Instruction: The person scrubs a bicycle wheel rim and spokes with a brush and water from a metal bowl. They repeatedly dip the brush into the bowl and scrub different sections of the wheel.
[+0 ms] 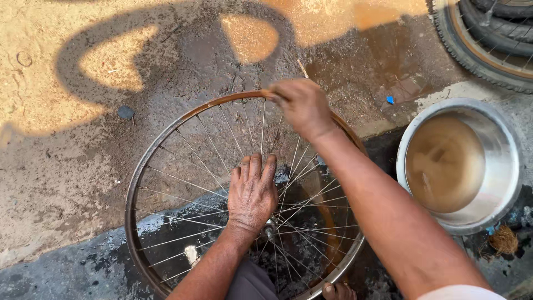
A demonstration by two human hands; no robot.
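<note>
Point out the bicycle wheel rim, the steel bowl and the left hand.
bicycle wheel rim (145, 161): head view, on the bare left arc of the rim.
steel bowl (508, 166): head view, on its shiny right wall.
left hand (252, 191): head view, on the back of the hand, flat on the spokes.

To your right stands a round metal basin (502, 166), filled with murky brown water (444, 164). Just below it, beside its rim, lies a small tuft of brown fibre (504, 240). In the upper right corner you see tyres (483, 41) stacked on wheels, cut off by the frame's edge. A small blue scrap (390, 100) lies on the wet ground near the basin's upper left. Further left, a dark flat stone (126, 113) rests on the damp dirt. The sandy ground (44, 83) is sunlit at the upper left, crossed by broad curved shadows (183, 50).
</note>
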